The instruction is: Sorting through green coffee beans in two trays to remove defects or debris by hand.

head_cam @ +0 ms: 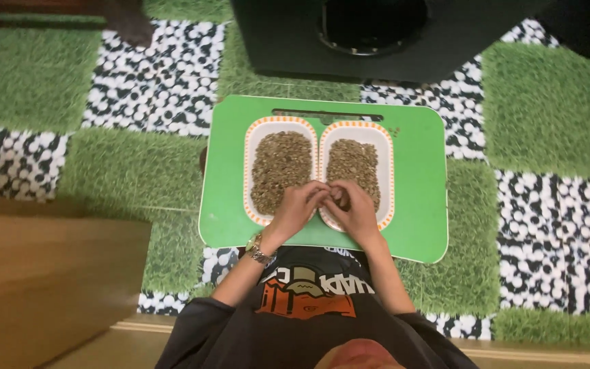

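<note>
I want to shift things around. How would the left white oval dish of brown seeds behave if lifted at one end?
The left white oval dish looks shallow, so its loose brown seeds would probably slide and spill. It seems rigid, likely heavier than it looks when full.

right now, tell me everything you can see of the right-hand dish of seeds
The right dish is an oblong white tray with an orange-edged rim, filled with small brownish-green seeds. It sits on the green lap tray, pressed side by side against its twin. Both hands, left hand and right hand, meet over its near end.
</note>
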